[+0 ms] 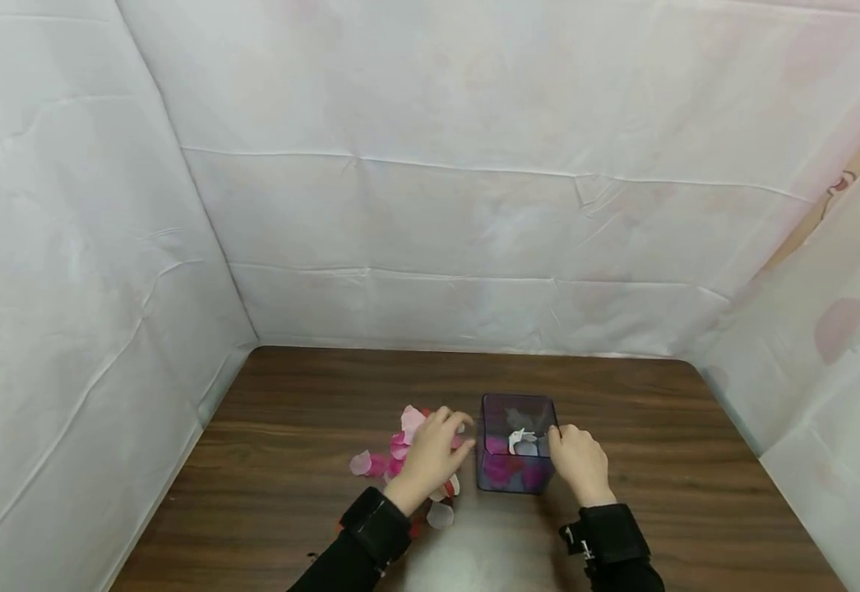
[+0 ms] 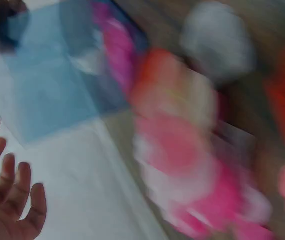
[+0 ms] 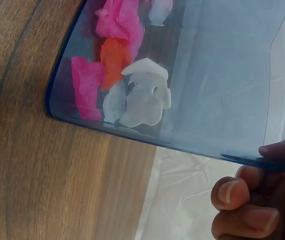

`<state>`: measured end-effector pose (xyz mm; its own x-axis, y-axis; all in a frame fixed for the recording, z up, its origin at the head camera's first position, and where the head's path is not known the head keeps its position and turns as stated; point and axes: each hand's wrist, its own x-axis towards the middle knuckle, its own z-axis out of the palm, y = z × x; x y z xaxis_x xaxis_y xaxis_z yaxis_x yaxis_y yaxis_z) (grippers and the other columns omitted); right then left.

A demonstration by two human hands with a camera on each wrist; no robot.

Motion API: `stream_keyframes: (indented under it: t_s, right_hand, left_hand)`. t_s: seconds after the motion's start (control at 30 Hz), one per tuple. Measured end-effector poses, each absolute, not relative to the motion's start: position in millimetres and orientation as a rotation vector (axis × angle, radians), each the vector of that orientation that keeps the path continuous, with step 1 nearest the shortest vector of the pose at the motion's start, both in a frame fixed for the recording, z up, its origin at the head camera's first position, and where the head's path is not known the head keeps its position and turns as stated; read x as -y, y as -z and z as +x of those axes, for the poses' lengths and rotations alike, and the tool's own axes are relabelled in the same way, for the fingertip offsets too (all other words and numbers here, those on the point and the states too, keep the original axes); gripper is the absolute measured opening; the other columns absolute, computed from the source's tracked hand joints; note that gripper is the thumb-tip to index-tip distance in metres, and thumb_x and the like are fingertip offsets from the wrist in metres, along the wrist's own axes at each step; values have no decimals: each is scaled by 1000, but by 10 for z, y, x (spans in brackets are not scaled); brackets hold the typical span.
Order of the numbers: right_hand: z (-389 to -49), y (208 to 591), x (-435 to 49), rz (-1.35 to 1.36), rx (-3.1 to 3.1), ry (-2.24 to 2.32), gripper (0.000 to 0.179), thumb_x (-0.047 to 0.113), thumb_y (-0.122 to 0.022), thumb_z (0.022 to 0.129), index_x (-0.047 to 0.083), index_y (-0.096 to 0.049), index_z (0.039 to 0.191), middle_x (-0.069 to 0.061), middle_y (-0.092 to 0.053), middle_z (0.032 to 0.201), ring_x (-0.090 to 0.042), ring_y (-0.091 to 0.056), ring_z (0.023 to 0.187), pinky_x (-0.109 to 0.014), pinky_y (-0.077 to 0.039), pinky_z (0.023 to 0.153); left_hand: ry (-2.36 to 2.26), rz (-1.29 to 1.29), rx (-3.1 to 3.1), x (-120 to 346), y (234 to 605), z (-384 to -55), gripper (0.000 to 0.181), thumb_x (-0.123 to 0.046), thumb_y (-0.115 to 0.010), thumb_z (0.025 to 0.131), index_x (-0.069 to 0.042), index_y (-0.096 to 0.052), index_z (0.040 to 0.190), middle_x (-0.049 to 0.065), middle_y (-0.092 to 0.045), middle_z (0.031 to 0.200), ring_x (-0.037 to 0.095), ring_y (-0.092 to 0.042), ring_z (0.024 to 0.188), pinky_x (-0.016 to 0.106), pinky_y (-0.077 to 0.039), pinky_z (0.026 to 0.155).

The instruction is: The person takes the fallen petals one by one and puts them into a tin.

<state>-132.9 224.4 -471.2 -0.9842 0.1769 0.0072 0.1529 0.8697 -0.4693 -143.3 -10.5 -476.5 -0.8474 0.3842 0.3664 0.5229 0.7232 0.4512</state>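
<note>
A clear purple-blue plastic box stands on the table, holding pink, orange and white artificial petals at its bottom. My right hand pinches the box's right rim, thumb inside and fingers outside, as the right wrist view shows. Just left of the box, my left hand hovers over a loose pile of pink, red and white petals. Its fingers are spread and loosely bent, with nothing between them. Part of the pile is hidden under that hand, and the petals are blurred in the left wrist view.
The dark wood table ends at a white cloth backdrop behind, with more cloth along both sides. A pale petal lies at the near side of the pile, and a few pink ones stray to its left.
</note>
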Motion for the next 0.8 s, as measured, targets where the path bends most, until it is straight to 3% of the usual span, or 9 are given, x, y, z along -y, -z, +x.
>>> stream_keyframes:
  t_s: [0.13,0.27,0.37,0.57,0.8]
  right_hand:
    - [-1332,4709,-2244,-250,2985,-735,39,22,-38,95,3,-61,70,-16,-64,74,-27,-60,65,-38,-38,51]
    - [-1329,4708,-2241,-245,2993,-736,39,22,-38,95,2,-62,73,-18,-65,77,-30,-62,67,-40,-40,52]
    - [-1321,4708,-2241,-251,3002,-736,39,23,-37,95,2,-63,74,-18,-65,78,-31,-62,69,-41,-41,53]
    - [-1300,4701,-2230,-257,3009,-754,39,24,-36,96,7,-55,66,-9,-57,67,-23,-55,62,-36,-37,52]
    - [-1299,4697,-2233,-265,3008,-759,41,25,-36,97,9,-51,62,-7,-53,63,-22,-53,59,-34,-35,51]
  left_hand:
    - [760,-710,2828,432,4979,-1384,40,-28,-77,76,-10,-59,107,4,-54,91,16,-54,77,28,-45,63]
    - [694,-683,2929,629,5168,-1292,51,-29,-82,69,-7,-59,109,9,-55,98,25,-58,87,38,-50,66]
    - [653,-655,2933,670,5279,-1250,46,-26,-83,68,-7,-62,104,10,-59,99,29,-61,89,43,-51,68]
    - [650,-632,2845,624,5373,-1234,23,-15,-79,71,-8,-62,84,0,-57,73,15,-54,64,28,-42,57]
    - [762,-561,2830,572,5321,-1267,17,-10,-74,78,-13,-58,71,-5,-54,65,8,-47,58,22,-35,53]
